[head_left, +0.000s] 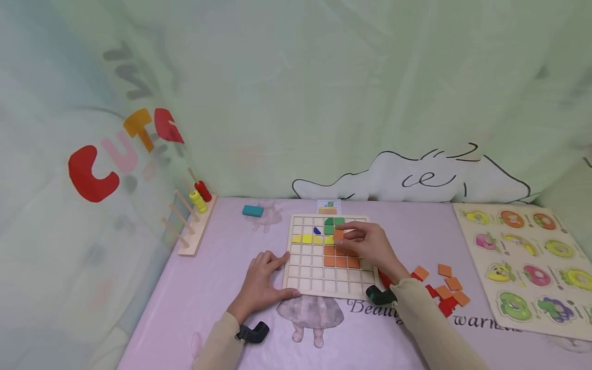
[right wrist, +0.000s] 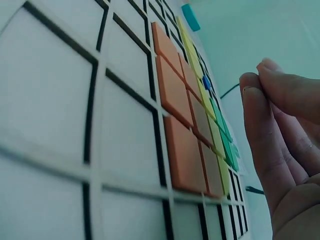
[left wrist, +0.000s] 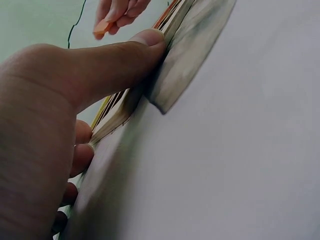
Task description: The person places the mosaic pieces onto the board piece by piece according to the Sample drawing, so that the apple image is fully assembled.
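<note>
A wooden grid board lies flat on the cloth. My left hand touches its lower-left corner, thumb along the near edge and fingers at the left edge. Above the board, my right hand pinches a square orange tile between thumb and fingertips; the left wrist view also shows this tile. In the right wrist view the fingers hide it. On the board sit orange tiles, a row of yellow tiles, green tiles and a small dark-blue piece.
Loose orange and red tiles lie right of the board. A fruit puzzle board is at far right, a peg stand with yellow and red beads at left. A teal block and a pattern card lie behind.
</note>
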The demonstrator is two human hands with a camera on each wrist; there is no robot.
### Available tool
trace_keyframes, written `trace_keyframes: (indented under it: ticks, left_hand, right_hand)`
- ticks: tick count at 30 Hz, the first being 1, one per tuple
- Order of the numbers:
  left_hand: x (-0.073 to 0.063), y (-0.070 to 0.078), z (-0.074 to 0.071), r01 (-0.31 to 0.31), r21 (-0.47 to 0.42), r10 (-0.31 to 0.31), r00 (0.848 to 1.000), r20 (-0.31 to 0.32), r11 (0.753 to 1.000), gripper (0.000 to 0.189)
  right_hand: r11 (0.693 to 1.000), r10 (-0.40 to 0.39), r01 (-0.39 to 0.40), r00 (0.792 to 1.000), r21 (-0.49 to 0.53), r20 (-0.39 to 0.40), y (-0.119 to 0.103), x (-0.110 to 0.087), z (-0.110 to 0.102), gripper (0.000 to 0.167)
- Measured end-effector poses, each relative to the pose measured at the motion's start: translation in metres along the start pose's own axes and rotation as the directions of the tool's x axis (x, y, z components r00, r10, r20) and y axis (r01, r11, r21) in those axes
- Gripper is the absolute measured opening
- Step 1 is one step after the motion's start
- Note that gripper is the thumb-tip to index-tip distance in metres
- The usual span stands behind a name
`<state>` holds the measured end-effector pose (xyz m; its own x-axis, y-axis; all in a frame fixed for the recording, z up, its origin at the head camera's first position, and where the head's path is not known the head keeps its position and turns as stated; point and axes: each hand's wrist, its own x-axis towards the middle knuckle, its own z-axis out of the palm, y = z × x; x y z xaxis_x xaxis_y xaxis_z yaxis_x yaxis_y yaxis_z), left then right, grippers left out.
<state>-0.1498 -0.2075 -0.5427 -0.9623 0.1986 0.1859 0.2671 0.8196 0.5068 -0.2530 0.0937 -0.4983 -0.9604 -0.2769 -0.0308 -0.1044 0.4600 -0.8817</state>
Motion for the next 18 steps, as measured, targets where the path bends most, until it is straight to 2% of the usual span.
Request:
trace_keyframes:
  ticks: [4,10,13,18]
  left_hand:
    - [0.001,0.001,-0.002,0.007,-0.003,-0.007,1.000,0.011,1.000,0.096]
    - [0.000,0.003,-0.003,0.017,0.000,-0.017,1.000,0.015,1.000,0.096]
    - [0.001,0.003,-0.003,0.015,-0.004,-0.015,1.000,0.023,1.000,0.096]
    - [0.001,0.002,-0.003,0.011,0.002,-0.011,1.000,0.021,1.000,0.097]
  right_hand:
    - [0.999,-0.030,0.031,0.999,-0.033,0.039,-0.004,0.009,0.013,0.038]
    - [0.971,-0.126,0.151,0.982,-0.184,0.137,-0.011,0.016,0.033,0.030]
    - [0.957,-0.120,0.155,0.981,-0.245,0.152,-0.015,0.017,0.040,0.030]
    - [0.960,-0.077,0.110,0.988,-0.257,0.135,-0.018,0.016,0.044,0.031]
